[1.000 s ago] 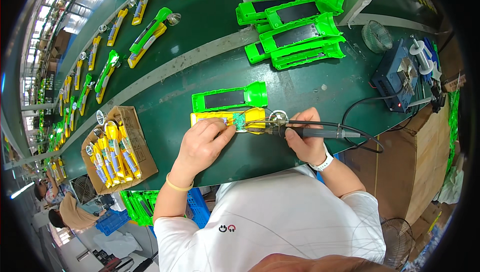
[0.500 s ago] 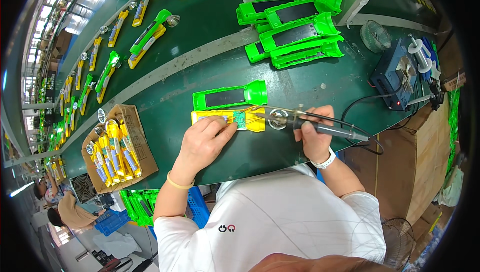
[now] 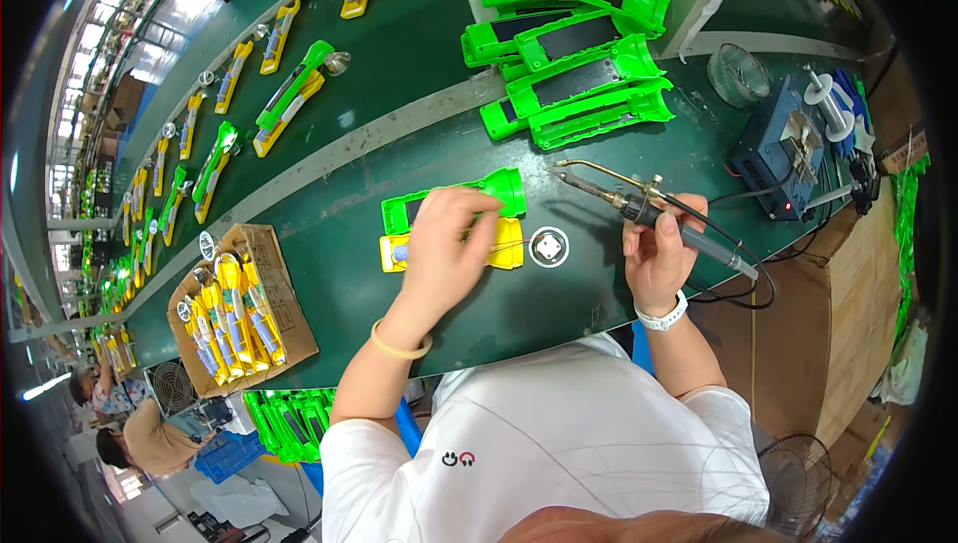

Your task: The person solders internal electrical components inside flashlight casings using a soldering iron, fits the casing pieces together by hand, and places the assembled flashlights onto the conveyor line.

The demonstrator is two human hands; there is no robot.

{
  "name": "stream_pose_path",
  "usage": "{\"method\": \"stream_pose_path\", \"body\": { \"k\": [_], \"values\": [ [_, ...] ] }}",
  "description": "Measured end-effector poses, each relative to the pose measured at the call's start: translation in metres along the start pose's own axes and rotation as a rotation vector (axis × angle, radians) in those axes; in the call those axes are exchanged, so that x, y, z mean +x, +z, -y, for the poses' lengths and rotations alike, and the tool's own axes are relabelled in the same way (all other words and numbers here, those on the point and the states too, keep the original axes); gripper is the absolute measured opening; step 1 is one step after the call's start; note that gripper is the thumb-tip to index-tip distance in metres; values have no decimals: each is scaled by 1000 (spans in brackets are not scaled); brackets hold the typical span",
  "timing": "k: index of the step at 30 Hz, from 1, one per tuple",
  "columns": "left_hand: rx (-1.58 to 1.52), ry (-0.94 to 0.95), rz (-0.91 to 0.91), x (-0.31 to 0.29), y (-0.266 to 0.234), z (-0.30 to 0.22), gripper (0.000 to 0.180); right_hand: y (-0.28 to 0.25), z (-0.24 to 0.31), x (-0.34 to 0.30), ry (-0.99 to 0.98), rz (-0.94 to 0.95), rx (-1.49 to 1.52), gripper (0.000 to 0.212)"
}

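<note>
On the green tabletop (image 3: 539, 308), seen from the head, the yellow shell (image 3: 507, 257) lies partly under the left grip (image 3: 447, 244). That grip is curled; I cannot tell if it holds anything. The right grip (image 3: 663, 256) is closed around the iron (image 3: 631, 207), best held by its handle (image 3: 714, 246): the tip (image 3: 562, 177) may be hot. The shell looks light and hard; take its sides, since thin wires (image 3: 518, 243) could snap.
</note>
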State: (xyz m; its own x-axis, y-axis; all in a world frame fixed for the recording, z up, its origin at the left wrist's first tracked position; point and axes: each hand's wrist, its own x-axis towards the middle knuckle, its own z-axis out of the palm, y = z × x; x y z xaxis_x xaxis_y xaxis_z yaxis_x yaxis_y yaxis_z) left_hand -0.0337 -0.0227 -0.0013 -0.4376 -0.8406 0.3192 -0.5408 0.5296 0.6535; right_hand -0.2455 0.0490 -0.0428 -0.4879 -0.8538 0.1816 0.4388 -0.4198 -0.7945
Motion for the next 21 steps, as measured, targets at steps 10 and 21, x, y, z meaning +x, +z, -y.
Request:
{"method": "stream_pose_path", "body": {
  "k": [10, 21],
  "values": [
    [285, 20, 18, -19, 12, 6, 16, -3, -6, -1, 138, 19, -13, 22],
    [87, -157, 183, -13, -9, 6, 5, -8, -3, -2, 301, 206, 45, 24]
  ]
}}
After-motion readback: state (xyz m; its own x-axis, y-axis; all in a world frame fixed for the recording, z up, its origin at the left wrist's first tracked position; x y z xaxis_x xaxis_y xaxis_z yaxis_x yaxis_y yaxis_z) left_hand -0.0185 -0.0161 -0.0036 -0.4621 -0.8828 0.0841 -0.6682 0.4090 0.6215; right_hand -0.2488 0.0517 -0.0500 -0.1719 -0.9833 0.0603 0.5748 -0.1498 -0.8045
